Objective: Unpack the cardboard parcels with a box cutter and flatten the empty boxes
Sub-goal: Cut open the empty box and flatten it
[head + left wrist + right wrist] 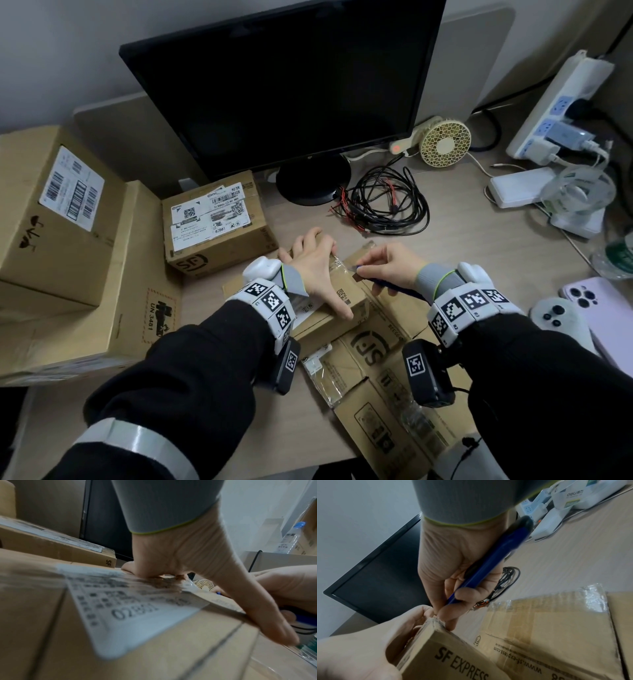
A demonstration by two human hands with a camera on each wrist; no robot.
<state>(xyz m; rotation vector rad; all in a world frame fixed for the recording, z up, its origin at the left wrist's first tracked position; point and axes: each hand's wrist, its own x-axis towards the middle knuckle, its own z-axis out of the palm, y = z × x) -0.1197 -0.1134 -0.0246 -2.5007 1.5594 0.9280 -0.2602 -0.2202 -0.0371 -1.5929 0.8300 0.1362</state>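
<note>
Cardboard lay everywhere on the counter (479,240). The small parcel (337,301) in hand sat at the middle front, on top of flattened boxes (380,363) that spoke for work already finished. The left hand (317,270) clamped it from above, fingers curled over the far edge and thumb hooked on the near one. The right hand (390,269) pinched a blue box cutter (485,566), its tip at the taped top edge of the parcel just beside the left fingers. As a judgement, the cut on this parcel was only starting, its top flaps still looking closed.

More remained: a labelled SF box (215,222) stood unopened just behind, and two large cartons (68,219) were stacked at the left, apparently sealed.

The blade itself could not be made out in any view, hidden between fingers and tape. The left wrist view was blurred, its label barely legible. What the parcel held was not visible.
</note>
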